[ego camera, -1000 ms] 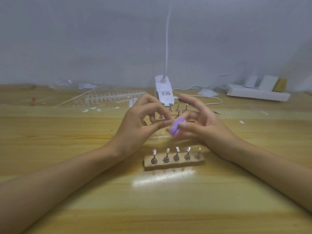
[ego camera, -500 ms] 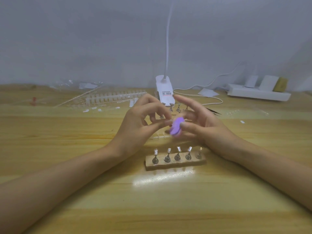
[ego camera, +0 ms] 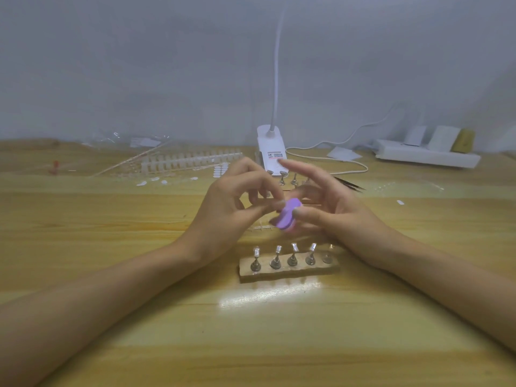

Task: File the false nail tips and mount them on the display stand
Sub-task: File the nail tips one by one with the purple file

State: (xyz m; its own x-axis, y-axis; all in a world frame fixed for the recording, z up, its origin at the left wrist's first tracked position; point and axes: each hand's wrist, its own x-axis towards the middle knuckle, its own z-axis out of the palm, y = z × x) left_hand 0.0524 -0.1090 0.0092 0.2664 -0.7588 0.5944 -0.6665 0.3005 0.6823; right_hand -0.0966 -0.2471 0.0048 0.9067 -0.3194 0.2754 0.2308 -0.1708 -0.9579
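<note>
File (ego camera: 287, 217) dipped lower; stand (ego camera: 290, 270) w/ 4 tips (ego camera: 295, 247)

Both hands meet at the middle, fingertips almost touching.

Bare forearms come in from the near left and near right and converge. The left hand (ego camera: 237, 203) is curled, thumb and forefinger tips pinching what looks like a small pale nail tip (ego camera: 280, 204), with the other fingers bent behind. The right hand (ego camera: 337, 210) grips a purple file block (ego camera: 287, 217) between thumb and lower fingers; its forefinger is raised and points far-left, the fingers fanned apart.
</note>
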